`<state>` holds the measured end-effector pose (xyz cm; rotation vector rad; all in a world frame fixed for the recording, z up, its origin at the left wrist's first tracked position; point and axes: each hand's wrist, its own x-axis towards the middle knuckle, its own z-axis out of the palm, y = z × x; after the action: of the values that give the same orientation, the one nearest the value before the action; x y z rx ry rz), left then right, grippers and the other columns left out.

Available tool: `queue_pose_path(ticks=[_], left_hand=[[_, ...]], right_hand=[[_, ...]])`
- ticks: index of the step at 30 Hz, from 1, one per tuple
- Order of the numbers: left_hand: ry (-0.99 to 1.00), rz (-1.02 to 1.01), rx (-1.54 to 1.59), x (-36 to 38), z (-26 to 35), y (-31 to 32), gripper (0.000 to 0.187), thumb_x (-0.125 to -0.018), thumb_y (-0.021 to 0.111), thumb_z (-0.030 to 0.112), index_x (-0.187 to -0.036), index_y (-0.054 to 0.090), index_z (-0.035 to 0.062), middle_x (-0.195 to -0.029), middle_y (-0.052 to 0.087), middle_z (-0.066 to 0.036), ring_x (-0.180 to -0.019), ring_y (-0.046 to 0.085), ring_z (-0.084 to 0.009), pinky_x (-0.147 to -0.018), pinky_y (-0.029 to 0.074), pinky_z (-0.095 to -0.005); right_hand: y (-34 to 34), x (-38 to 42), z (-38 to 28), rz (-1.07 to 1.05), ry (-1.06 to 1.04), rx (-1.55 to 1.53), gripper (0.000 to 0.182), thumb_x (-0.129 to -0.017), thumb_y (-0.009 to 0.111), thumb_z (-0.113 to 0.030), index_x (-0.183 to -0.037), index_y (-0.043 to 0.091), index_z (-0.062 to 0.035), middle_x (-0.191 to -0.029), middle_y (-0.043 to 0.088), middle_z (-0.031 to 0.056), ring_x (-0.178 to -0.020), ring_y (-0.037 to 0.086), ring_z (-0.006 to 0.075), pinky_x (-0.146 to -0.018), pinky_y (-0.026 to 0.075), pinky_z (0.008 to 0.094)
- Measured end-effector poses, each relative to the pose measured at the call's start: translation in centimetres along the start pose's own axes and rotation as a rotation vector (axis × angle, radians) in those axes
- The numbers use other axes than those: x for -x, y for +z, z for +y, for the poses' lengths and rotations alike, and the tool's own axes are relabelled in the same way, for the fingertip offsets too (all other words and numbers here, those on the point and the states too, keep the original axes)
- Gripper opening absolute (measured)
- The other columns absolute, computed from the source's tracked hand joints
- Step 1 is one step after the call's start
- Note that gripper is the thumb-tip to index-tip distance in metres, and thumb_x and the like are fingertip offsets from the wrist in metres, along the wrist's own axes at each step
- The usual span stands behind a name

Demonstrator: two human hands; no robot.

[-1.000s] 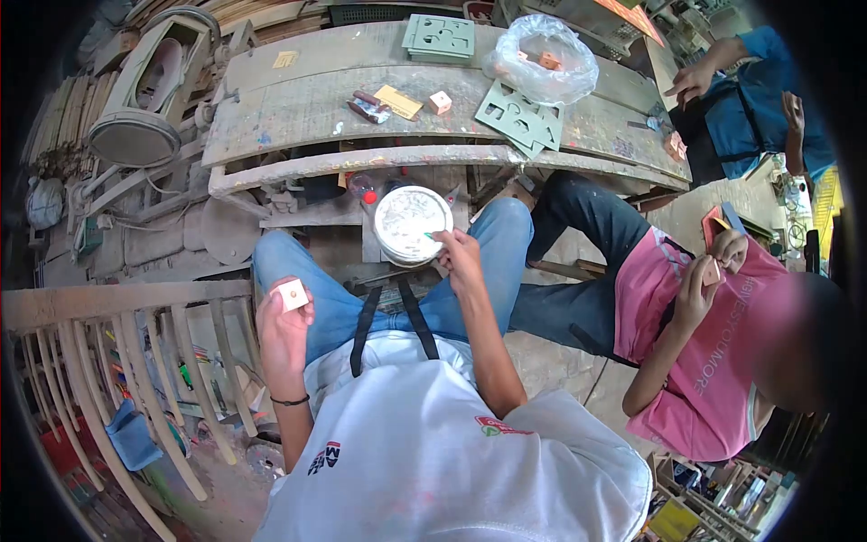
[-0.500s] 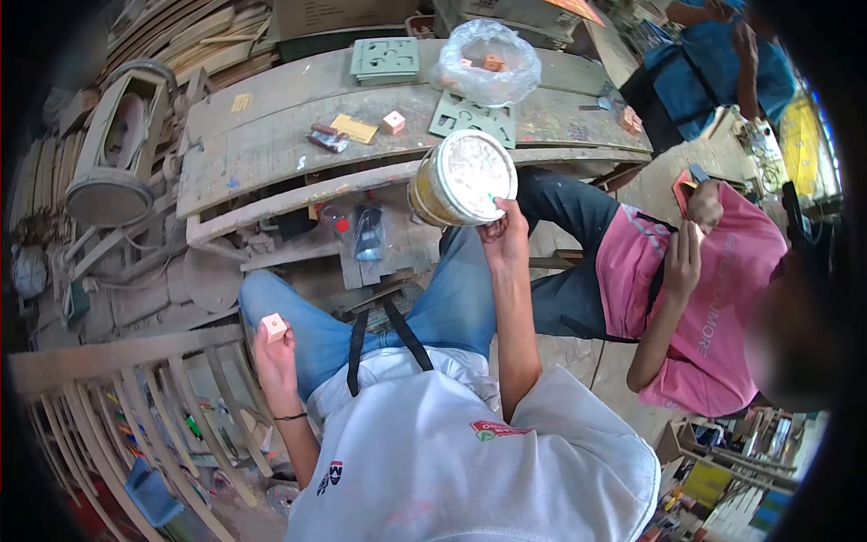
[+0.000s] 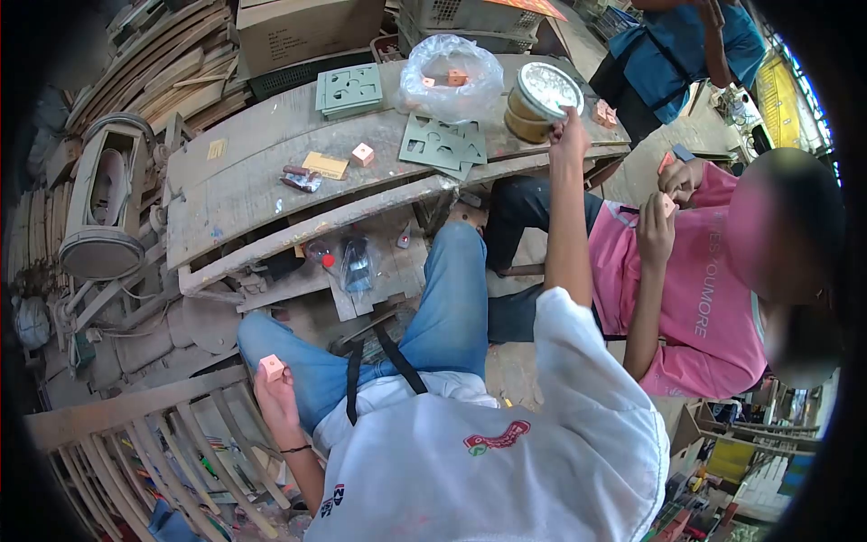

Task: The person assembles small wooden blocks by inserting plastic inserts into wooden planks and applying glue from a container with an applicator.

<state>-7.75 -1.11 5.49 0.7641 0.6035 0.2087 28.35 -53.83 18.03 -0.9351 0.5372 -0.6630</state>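
Note:
My left hand point(image 3: 279, 402) has its fingers closed round a small pale wooden cube point(image 3: 271, 367) with a dot on its upper face, above my left thigh. Stretched forward, my right hand point(image 3: 569, 135) grips the rim of a yellowish round tub point(image 3: 525, 117) with a whitish, stained top. The tub is at the right end of the wooden workbench point(image 3: 244, 149). Left of it are a clear plastic bag point(image 3: 424, 72) with cubes inside and green cut-out templates point(image 3: 442, 149). Another cube point(image 3: 362, 154) lies by a yellow rectangular piece point(image 3: 326, 164).
A co-worker in a pink shirt point(image 3: 695, 298) sits to my right, holding a cube. Another person in blue point(image 3: 686, 63) stands beyond the bench's right end. Slatted wooden furniture point(image 3: 181, 420) is at my left. More green templates point(image 3: 349, 90) lie towards the bench's back.
My right hand has carried the tub from above my lap to the bench's right end. My left hand still holds its cube. The co-worker's hands have shifted slightly.

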Motion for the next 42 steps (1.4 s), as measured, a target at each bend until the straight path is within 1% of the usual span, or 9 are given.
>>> queue_pose_path(ticks=[10, 17, 21, 24, 26, 30, 36, 37, 42], left_hand=[[-0.019, 0.001, -0.075, 0.6, 0.6, 3.4, 0.026, -0.092, 0.055, 0.027, -0.102, 0.056, 0.0030, -0.089, 0.062, -0.008, -0.076, 0.056, -0.0174, -0.066, 0.045, -0.0271], [-0.040, -0.051, -0.109, -0.1, 0.1, 5.9, 0.024, -0.092, 0.054, 0.024, -0.101, 0.055, 0.0020, -0.088, 0.061, -0.009, -0.075, 0.056, -0.0183, -0.066, 0.043, -0.0274], [0.010, -0.182, -0.152, 0.5, 0.3, 8.1, 0.027, -0.093, 0.051, 0.021, -0.106, 0.053, -0.0012, -0.088, 0.059, -0.013, -0.075, 0.054, -0.0191, -0.065, 0.042, -0.0285], [0.020, -0.273, -0.224, 1.5, 0.9, 10.8, 0.028, -0.091, 0.052, 0.021, -0.110, 0.050, -0.0009, -0.090, 0.058, -0.014, -0.075, 0.054, -0.0188, -0.064, 0.042, -0.0281], [0.004, -0.320, -0.227, 1.9, 1.2, 12.1, 0.031, -0.090, 0.054, 0.021, -0.111, 0.049, -0.0007, -0.091, 0.057, -0.014, -0.076, 0.054, -0.0188, -0.064, 0.042, -0.0278], [0.027, -0.409, -0.247, 2.7, 1.7, 14.2, 0.036, -0.088, 0.057, 0.024, -0.112, 0.047, -0.0004, -0.094, 0.056, -0.014, -0.075, 0.054, -0.0185, -0.063, 0.042, -0.0269], [0.078, -0.490, -0.237, 3.3, 2.2, 14.9, 0.040, -0.086, 0.060, 0.027, -0.112, 0.047, -0.0003, -0.094, 0.056, -0.015, -0.074, 0.054, -0.0181, -0.062, 0.042, -0.0265], [0.070, -0.486, -0.229, 3.2, 2.2, 14.8, 0.041, -0.085, 0.061, 0.028, -0.112, 0.047, -0.0003, -0.094, 0.056, -0.015, -0.073, 0.054, -0.0183, -0.062, 0.042, -0.0264], [0.095, -0.504, -0.213, 3.2, 2.8, 14.6, 0.040, -0.088, 0.058, 0.028, -0.113, 0.047, -0.0007, -0.095, 0.055, -0.015, -0.072, 0.051, -0.0169, -0.060, 0.040, -0.0255]], right_hand=[[1.5, -10.9, 5.1, 0.215, 0.024, 0.069, 0.026, -0.071, 0.072, -0.014, -0.065, 0.048, -0.0074, -0.053, 0.045, 0.0031, -0.039, 0.039, 0.0099, -0.036, 0.027, 0.0250], [-2.5, -7.5, 3.6, 0.050, -0.027, 0.683, 0.051, -0.077, 0.071, -0.050, -0.072, 0.056, -0.0009, -0.057, 0.056, 0.0066, -0.041, 0.046, 0.0117, -0.038, 0.035, 0.0267], [-6.5, 5.5, 7.8, -0.364, -0.054, 0.212, 0.016, -0.087, 0.055, -0.012, -0.072, 0.054, -0.0043, -0.071, 0.058, 0.0048, -0.062, 0.053, 0.0114, -0.056, 0.043, 0.0236], [-7.7, 19.2, 10.3, -0.666, 0.032, 0.422, 0.012, -0.079, 0.054, 0.005, -0.076, 0.061, -0.0051, -0.078, 0.063, 0.0051, -0.072, 0.058, 0.0146, -0.068, 0.048, 0.0287], [-8.1, 26.8, 11.2, -0.658, 0.480, 0.293, 0.015, -0.081, 0.052, 0.005, -0.093, 0.059, -0.0002, -0.084, 0.065, 0.0097, -0.077, 0.062, 0.0169, -0.072, 0.049, 0.0280], [-7.6, 34.3, 11.2, -0.873, 0.631, 0.196, 0.011, -0.087, 0.057, -0.002, -0.097, 0.059, 0.0031, -0.089, 0.067, 0.0149, -0.085, 0.066, 0.0194, -0.079, 0.052, 0.0289], [-4.2, 32.5, 8.5, -1.069, 0.559, 0.204, 0.011, -0.086, 0.061, -0.004, -0.095, 0.061, 0.0025, -0.087, 0.063, 0.0087, -0.077, 0.062, 0.0141, -0.071, 0.049, 0.0250], [-3.6, 31.8, 8.4, -1.113, 0.265, 0.358, 0.010, -0.087, 0.061, -0.007, -0.093, 0.062, 0.0008, -0.086, 0.061, 0.0047, -0.076, 0.057, 0.0108, -0.068, 0.045, 0.0235], [-1.9, 30.8, 5.5, -1.017, 0.355, 0.293, 0.012, -0.087, 0.062, -0.011, -0.093, 0.064, -0.0006, -0.082, 0.061, 0.0019, -0.074, 0.055, 0.0069, -0.066, 0.044, 0.0220]])
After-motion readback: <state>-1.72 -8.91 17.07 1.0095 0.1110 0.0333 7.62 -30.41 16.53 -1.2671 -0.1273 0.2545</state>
